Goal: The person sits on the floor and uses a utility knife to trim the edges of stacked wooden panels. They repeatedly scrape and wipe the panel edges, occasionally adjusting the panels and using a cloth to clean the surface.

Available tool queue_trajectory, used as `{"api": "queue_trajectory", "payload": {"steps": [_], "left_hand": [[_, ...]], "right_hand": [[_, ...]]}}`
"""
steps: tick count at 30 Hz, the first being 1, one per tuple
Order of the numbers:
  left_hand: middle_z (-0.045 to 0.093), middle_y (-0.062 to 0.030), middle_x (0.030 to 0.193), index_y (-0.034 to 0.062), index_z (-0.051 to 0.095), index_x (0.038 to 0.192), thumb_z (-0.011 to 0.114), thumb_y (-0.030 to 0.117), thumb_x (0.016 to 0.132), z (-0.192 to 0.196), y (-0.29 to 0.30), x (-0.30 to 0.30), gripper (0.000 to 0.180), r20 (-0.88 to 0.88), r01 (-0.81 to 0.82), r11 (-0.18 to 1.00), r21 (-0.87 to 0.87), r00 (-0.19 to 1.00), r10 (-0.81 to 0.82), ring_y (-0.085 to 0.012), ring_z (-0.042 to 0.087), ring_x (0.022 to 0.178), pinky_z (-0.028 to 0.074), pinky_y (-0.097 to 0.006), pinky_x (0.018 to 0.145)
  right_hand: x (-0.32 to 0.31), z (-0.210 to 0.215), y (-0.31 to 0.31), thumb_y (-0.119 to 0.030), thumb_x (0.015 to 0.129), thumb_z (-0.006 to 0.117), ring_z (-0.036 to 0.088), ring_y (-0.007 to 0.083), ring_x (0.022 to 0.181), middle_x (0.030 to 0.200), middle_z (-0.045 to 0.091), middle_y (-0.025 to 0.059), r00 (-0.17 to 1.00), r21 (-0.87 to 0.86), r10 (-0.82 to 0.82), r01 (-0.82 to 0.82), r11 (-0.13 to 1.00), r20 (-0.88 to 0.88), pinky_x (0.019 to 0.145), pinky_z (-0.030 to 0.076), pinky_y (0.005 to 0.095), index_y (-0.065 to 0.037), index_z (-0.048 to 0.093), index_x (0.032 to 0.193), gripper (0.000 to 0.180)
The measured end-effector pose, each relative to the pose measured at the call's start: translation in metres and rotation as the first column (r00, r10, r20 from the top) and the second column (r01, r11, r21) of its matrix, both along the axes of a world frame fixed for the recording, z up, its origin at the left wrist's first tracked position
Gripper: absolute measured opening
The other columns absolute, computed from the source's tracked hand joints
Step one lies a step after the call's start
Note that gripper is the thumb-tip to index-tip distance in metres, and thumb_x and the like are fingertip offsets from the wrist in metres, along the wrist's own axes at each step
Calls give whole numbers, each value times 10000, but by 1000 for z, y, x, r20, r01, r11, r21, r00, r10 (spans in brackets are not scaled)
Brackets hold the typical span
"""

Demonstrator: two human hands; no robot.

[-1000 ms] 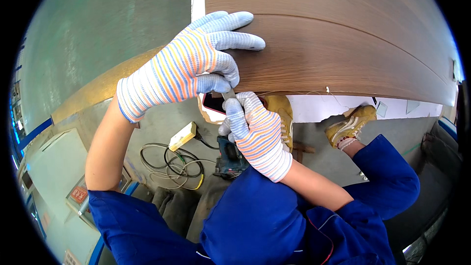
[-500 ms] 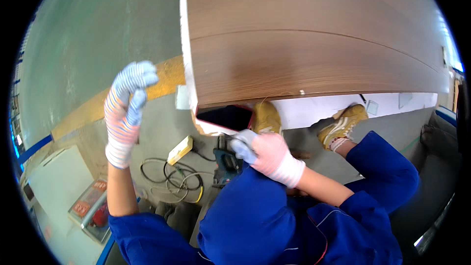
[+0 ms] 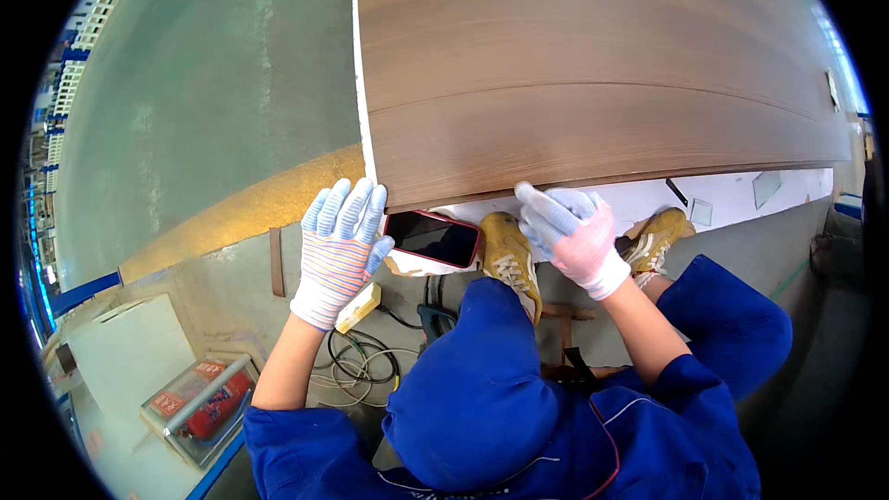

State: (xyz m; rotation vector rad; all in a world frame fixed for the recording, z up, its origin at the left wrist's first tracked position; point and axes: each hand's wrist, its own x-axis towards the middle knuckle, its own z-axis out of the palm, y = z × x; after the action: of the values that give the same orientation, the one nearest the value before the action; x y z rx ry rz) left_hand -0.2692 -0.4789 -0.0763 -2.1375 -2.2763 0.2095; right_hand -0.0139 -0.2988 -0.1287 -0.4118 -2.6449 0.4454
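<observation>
Brown wood-grain panel [image 3: 593, 74], white-edged

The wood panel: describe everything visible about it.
The wood panel is a large flat board with dark brown, straight-grained veneer and a white left edge. It lies across the upper frame, overhanging a white surface. The gloved left hand touches its near-left corner; the gloved right hand grips its near edge.

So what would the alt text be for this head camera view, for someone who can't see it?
Two gloved hands, left hand and right hand, rest at the near edge of a large brown wood-grain panel. A red-edged smartphone lies just below the panel's corner, beside the left hand.
</observation>
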Motion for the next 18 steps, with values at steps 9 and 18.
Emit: {"api": "queue_trajectory", "payload": {"steps": [9, 18], "left_hand": [[513, -20, 989, 195, 584, 1173, 681, 222, 647, 1, 28, -5, 535, -36, 339, 934, 111, 941, -337, -200, 520, 919, 478, -345, 754], [424, 28, 735, 208, 566, 1197, 648, 248, 679, 13, 71, 16, 526, -29, 448, 892, -66, 892, -450, -133, 492, 685, 423, -290, 571]], "right_hand": [[116, 34, 21, -157, 671, 700, 611, 251, 839, 1002, 654, 38, 985, -67, -47, 59, 996, 164, 681, 485, 384, -119, 622, 784, 142], [162, 113, 63, -159, 738, 654, 587, 290, 914, 1020, 637, 86, 928, 72, -180, 165, 984, 327, 808, 453, 413, -77, 605, 865, 159]]}}
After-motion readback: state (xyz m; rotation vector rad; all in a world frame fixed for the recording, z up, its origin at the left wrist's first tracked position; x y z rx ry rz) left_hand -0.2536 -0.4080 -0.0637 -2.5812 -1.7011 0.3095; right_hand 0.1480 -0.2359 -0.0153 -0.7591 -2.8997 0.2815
